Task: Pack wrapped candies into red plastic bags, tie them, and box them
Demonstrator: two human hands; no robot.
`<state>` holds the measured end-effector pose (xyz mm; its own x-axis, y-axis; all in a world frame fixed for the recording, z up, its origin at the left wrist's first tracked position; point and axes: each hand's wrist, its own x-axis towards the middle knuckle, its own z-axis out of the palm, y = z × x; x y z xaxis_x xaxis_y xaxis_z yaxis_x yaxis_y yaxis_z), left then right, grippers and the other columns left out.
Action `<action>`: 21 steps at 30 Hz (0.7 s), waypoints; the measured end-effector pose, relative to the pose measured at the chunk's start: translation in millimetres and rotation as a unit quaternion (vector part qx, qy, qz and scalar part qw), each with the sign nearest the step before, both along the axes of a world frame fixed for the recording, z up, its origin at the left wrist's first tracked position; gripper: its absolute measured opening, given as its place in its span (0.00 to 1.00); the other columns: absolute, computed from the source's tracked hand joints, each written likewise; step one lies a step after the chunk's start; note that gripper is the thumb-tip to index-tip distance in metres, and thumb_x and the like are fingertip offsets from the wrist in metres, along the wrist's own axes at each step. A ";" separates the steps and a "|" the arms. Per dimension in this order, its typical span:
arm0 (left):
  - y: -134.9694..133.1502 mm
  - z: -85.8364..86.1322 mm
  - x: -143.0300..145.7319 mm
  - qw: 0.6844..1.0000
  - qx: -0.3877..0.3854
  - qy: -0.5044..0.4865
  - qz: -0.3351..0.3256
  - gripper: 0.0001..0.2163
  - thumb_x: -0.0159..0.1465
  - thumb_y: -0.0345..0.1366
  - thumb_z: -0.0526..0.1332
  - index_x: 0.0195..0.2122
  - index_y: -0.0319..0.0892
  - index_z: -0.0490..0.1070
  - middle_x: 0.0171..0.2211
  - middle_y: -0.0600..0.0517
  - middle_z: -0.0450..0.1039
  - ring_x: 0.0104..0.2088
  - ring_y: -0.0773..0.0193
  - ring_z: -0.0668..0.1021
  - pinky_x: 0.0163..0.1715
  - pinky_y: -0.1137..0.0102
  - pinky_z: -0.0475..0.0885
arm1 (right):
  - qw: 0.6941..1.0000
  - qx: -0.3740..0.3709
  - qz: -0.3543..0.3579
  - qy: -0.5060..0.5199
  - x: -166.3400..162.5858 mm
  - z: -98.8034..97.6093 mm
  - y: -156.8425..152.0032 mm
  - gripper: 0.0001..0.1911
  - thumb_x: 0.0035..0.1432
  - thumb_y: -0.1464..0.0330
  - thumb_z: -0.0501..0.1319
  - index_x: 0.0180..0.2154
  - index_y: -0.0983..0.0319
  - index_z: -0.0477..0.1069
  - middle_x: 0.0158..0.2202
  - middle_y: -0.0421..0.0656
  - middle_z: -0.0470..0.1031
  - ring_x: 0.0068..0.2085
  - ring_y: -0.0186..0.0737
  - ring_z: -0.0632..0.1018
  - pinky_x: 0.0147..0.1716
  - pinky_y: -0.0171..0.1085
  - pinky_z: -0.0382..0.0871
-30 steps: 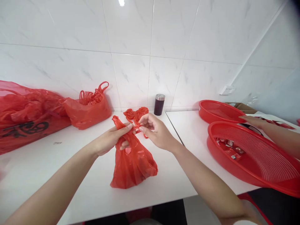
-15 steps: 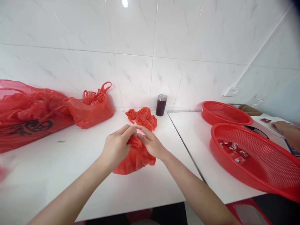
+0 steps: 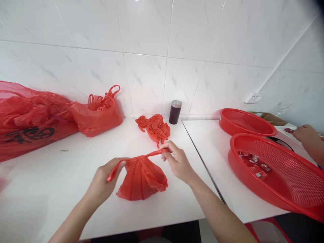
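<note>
A small red plastic bag (image 3: 141,177) lies on the white table (image 3: 76,175) in front of me. My left hand (image 3: 105,179) is closed on its left handle strip and my right hand (image 3: 177,162) is closed on its right handle strip. The two strips are stretched apart over the bag's bunched top. What is inside the bag is hidden.
A crumpled red bag (image 3: 154,127) and a dark jar (image 3: 175,112) sit behind. A filled red bag (image 3: 97,113) and a large red sack (image 3: 27,119) are at left. Two red mesh baskets (image 3: 278,175) (image 3: 244,121) stand at right, where another person's hand (image 3: 305,133) reaches.
My hands were together over the bag's top; now they have drawn apart sideways, pulling the two handle strips taut. The other person's hand stayed at the far right.
</note>
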<state>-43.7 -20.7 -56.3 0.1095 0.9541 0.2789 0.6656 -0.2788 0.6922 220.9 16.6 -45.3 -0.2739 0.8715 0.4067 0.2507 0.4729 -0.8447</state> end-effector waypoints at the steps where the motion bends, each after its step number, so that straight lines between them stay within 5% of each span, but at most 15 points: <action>1: -4.0 -7.5 -10.6 0.999 -0.030 -0.010 0.026 0.18 0.67 0.49 0.51 0.40 0.48 0.78 0.40 0.50 0.80 0.41 0.55 0.80 0.42 0.67 0.72 | 0.999 -0.025 -0.020 0.002 8.7 -11.6 5.5 0.05 0.65 0.66 0.51 0.37 0.58 0.64 0.26 0.35 0.66 0.29 0.34 0.70 0.34 0.36 0.64; 5: -13.9 -35.1 -38.1 0.987 -0.110 -0.070 0.091 0.20 0.63 0.54 0.54 0.31 0.47 0.79 0.38 0.49 0.82 0.44 0.49 0.79 0.48 0.62 0.72 | 0.993 -0.110 -0.048 -0.004 30.2 -55.3 26.4 0.06 0.62 0.65 0.52 0.33 0.58 0.64 0.23 0.35 0.66 0.29 0.35 0.70 0.35 0.37 0.65; 10: -6.4 -21.6 -34.9 0.980 -0.025 -0.123 0.157 0.23 0.60 0.51 0.60 0.54 0.48 0.67 0.55 0.46 0.72 0.54 0.48 0.74 0.54 0.53 0.68 | 0.987 -0.159 0.009 -0.010 40.2 -54.7 54.6 0.13 0.57 0.67 0.56 0.45 0.59 0.68 0.42 0.43 0.75 0.41 0.38 0.76 0.41 0.39 0.68; 13: 6.2 -5.8 -12.2 0.993 0.068 -0.014 0.100 0.28 0.59 0.49 0.63 0.59 0.53 0.62 0.62 0.47 0.63 0.61 0.49 0.67 0.58 0.51 0.63 | 0.989 -0.123 -0.084 -0.019 43.2 -47.6 81.8 0.18 0.57 0.69 0.52 0.49 0.59 0.66 0.52 0.45 0.71 0.48 0.38 0.74 0.47 0.39 0.67; 15: 17.0 -5.0 10.3 0.994 0.054 0.092 0.017 0.31 0.56 0.48 0.65 0.61 0.55 0.61 0.65 0.48 0.59 0.63 0.46 0.62 0.60 0.50 0.59 | 0.984 -0.107 -0.137 -0.037 38.1 -51.2 99.3 0.16 0.57 0.69 0.52 0.47 0.59 0.68 0.53 0.45 0.70 0.49 0.40 0.72 0.49 0.40 0.64; 18: 31.8 -14.5 35.6 0.982 -0.045 0.176 -0.055 0.24 0.56 0.46 0.64 0.55 0.52 0.69 0.55 0.47 0.72 0.56 0.45 0.71 0.52 0.53 0.67 | 0.977 -0.098 -0.173 -0.076 24.2 -62.4 118.5 0.13 0.49 0.69 0.63 0.40 0.59 0.72 0.50 0.45 0.71 0.50 0.45 0.70 0.50 0.42 0.61; 21: 36.5 -20.5 23.7 0.980 -0.092 0.175 -0.027 0.13 0.63 0.45 0.55 0.43 0.49 0.74 0.37 0.50 0.80 0.37 0.52 0.80 0.36 0.62 0.73 | 0.971 -0.093 -0.203 -0.088 18.1 -64.3 132.1 0.02 0.50 0.71 0.63 0.30 0.60 0.71 0.42 0.45 0.74 0.47 0.45 0.71 0.48 0.42 0.62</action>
